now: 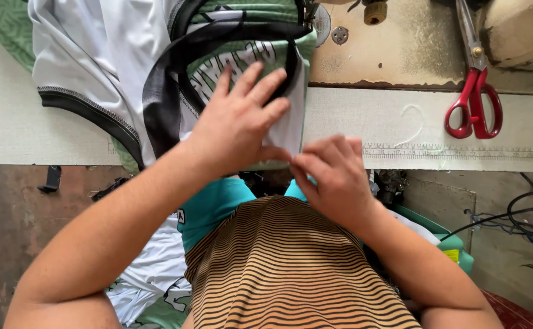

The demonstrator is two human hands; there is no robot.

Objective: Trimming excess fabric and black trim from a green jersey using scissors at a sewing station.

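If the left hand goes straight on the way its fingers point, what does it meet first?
Probably the black band of the garment under the left hand, then the sewing machine's needle area; depth is unclear.

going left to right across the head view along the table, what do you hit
white and green garment → left hand flat on the fabric → right hand pinching the fabric's edge → white thread loop → red-handled scissors
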